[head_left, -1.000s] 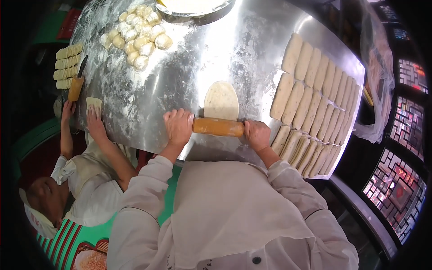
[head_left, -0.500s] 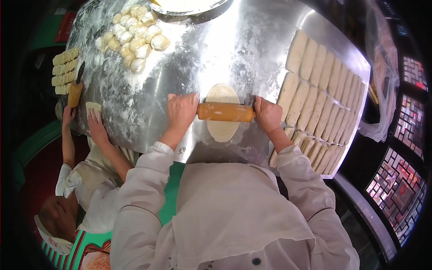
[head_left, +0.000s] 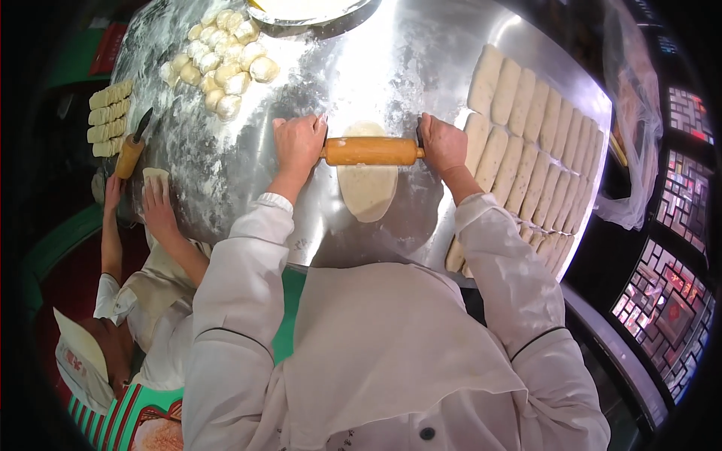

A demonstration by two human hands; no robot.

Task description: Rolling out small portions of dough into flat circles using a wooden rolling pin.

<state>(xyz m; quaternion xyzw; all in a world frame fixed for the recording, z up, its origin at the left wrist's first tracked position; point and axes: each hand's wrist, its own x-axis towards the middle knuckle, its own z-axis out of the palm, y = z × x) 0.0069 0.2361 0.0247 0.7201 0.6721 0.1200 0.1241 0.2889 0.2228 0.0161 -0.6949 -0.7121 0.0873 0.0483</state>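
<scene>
My left hand [head_left: 299, 141] and my right hand [head_left: 444, 146] are closed round the two handles of a wooden rolling pin [head_left: 372, 151], which lies across the far part of a flattened oval of pale dough [head_left: 367, 192] on the steel tabletop [head_left: 316, 83]. To the right, close beside my right hand, rows of long dough strips [head_left: 526, 173] lie side by side. Beyond my left hand, a cluster of dough balls [head_left: 226, 60] rests on the floury steel.
At left, a co-worker [head_left: 128, 338] has one hand on small dough [head_left: 156, 174], the other at a rolling pin [head_left: 129, 156], beside folded dough pieces [head_left: 109, 120]. A round pan [head_left: 308, 13] sits at the top. Clear plastic [head_left: 630, 113] hangs past the table's right edge.
My hands and the rolling pin have moved away from me along the dough, from its near end toward its far end, exposing the near part of the oval.
</scene>
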